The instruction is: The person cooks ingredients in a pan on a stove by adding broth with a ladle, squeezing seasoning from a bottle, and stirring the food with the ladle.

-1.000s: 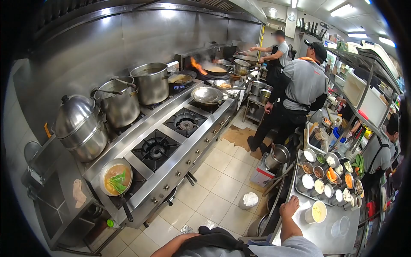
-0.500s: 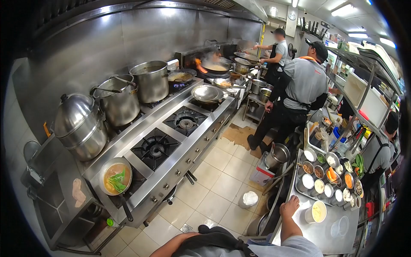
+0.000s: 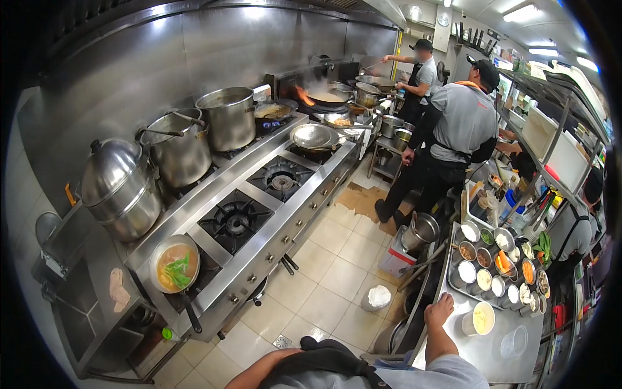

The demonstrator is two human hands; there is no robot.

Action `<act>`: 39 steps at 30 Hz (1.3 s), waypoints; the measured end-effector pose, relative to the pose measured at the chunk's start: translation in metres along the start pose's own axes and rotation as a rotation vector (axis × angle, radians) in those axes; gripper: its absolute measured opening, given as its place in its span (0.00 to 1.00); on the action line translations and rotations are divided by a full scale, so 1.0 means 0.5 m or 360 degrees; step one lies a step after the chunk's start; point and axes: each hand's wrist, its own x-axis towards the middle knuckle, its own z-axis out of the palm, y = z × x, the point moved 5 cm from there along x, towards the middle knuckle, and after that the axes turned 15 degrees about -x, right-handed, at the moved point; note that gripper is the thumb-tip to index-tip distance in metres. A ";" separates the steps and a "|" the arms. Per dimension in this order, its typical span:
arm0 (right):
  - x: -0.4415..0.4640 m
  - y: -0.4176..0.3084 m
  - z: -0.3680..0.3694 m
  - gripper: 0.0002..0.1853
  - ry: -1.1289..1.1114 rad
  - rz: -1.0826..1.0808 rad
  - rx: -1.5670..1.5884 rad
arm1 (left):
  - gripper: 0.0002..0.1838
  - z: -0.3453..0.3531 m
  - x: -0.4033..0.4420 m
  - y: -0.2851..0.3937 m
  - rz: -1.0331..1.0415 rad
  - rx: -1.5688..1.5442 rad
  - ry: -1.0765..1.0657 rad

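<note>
My right hand (image 3: 439, 310) rests on the near left edge of the steel counter (image 3: 447, 360), fingers stretched forward and nothing held. Just right of it stands a white tub (image 3: 478, 319) with pale yellow contents; an empty clear plastic cup (image 3: 515, 341) is farther right. Of my left arm (image 3: 264, 368) only a stretch by my hip shows at the bottom; the hand itself is out of sight. Over on the stove, a frying pan (image 3: 175, 264) holds orange-brown liquid and green leaves, its black handle pointing toward me.
Big stockpots (image 3: 227, 123) and a domed steamer (image 3: 120, 188) line the stove's back. Bare burners (image 3: 234, 222) lie right of the pan. A co-worker (image 3: 459, 117) stands in the aisle; another (image 3: 421, 81) works at the woks. Several ingredient containers (image 3: 484, 280) crowd the counter. A white-topped bucket (image 3: 377, 297) sits on the floor.
The far co-worker's outstretched arm has risen a little above the woks. My right hand and the pan stay where they were.
</note>
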 end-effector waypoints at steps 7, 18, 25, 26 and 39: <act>0.003 0.001 0.001 0.32 -0.0041 0.0024 0.0016 | 0.19 -0.025 0.042 -0.008 0.0213 0.0362 -0.0157; 0.006 0.002 0.006 0.32 -0.0048 0.0053 -0.0034 | 0.20 -0.076 0.161 -0.059 0.0207 0.0331 -0.0408; 0.004 0.002 0.008 0.31 -0.0014 0.0050 -0.0046 | 0.19 -0.007 0.044 -0.006 0.0197 0.0270 -0.0281; 0.003 -0.001 -0.001 0.31 -0.0025 0.0047 -0.0044 | 0.19 -0.016 0.060 -0.012 0.0200 0.0301 -0.0300; 0.002 0.000 -0.003 0.32 0.0011 0.0023 -0.0032 | 0.21 -0.181 0.268 -0.112 0.0310 0.0400 -0.0500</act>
